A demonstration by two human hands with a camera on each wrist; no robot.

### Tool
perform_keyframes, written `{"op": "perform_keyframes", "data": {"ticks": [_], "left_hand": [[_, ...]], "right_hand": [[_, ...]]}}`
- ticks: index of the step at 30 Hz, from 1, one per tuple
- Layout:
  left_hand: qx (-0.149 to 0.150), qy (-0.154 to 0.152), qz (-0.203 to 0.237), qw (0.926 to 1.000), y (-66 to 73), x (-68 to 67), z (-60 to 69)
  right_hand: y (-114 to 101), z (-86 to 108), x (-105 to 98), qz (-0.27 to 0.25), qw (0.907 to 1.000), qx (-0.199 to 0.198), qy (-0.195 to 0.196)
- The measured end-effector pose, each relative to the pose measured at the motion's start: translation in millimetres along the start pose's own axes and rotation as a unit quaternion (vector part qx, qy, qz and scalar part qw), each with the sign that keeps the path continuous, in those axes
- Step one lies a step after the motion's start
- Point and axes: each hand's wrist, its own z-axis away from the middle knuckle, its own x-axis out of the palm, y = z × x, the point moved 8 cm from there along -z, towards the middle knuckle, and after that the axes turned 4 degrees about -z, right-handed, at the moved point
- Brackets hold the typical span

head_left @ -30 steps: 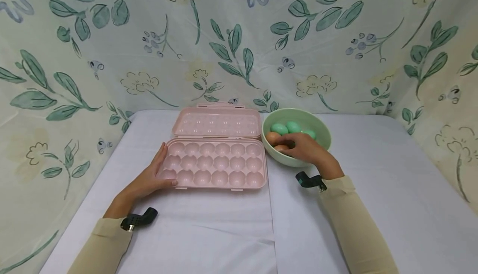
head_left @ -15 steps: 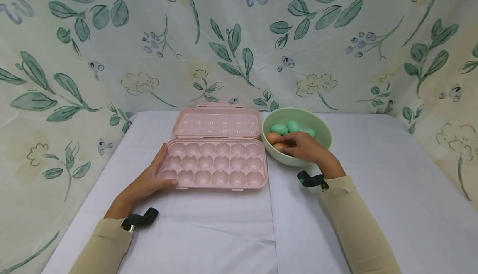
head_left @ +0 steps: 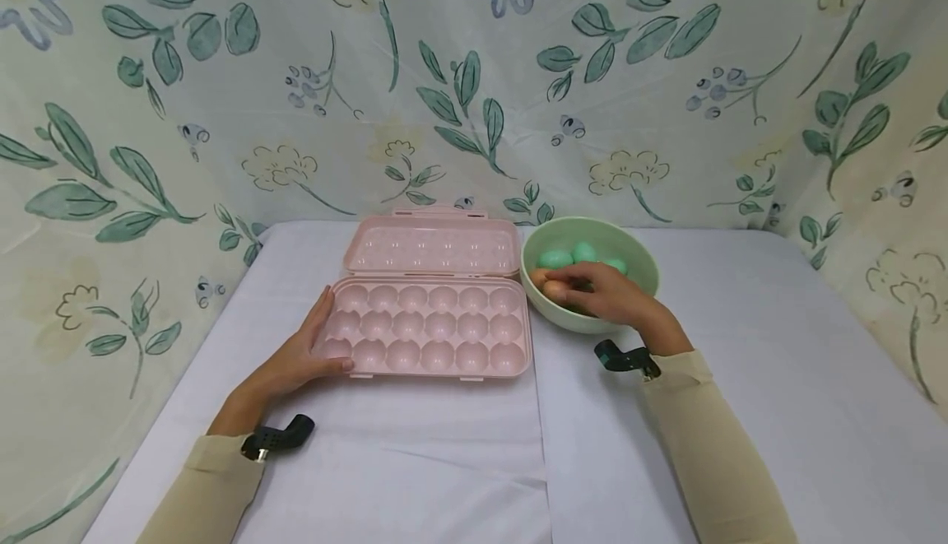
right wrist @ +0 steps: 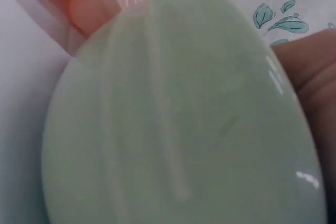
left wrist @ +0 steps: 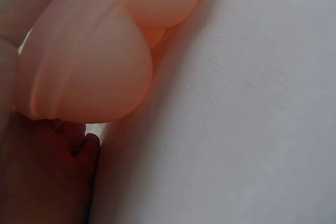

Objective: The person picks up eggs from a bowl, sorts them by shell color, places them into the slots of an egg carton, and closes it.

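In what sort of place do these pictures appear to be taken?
Probably a makeshift filming corner: a white-covered table, a floral backdrop behind and beside it, and black wrist-worn cameras.

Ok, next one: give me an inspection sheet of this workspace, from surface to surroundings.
Surface: white tablecloth, creased.
Job's things: pink egg carton, lid open, no eggs seen in its cups; green bowl to its right, holding green eggs and brown eggs.
Clutter: nothing seen.
Hands: left hand holds the egg carton's left end; right hand is in the bowl, fingers at the brown eggs, grip unclear.
Cables: nothing seen.
Surroundings: floral fabric behind and at both sides.
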Motion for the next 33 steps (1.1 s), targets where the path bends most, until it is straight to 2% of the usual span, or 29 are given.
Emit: {"op": "perform_keyframes", "data": {"ticks": [12,19,26,33], "left_hand": [[-0.002,0.002,-0.003,1.0,0.2,-0.8,0.2],[0.0,-0.002,0.011,0.9999,-0.4,-1.1,0.9],[-0.017,0.002,0.02,0.9996,-5.3,-2.3,5.7],[-0.013,0.005,0.023,0.9996,-3.3,0.2,2.9]], "right_hand": [[2,0.9,-8,-0.081,0.9967,0.005,0.002],[9,-0.4,-8,-0.13,0.9911,0.026,0.014],[1,2.5,-7,-0.134,0.99,0.036,0.025],[1,2.8,-14,-0.117,0.9918,0.009,0.049]]}}
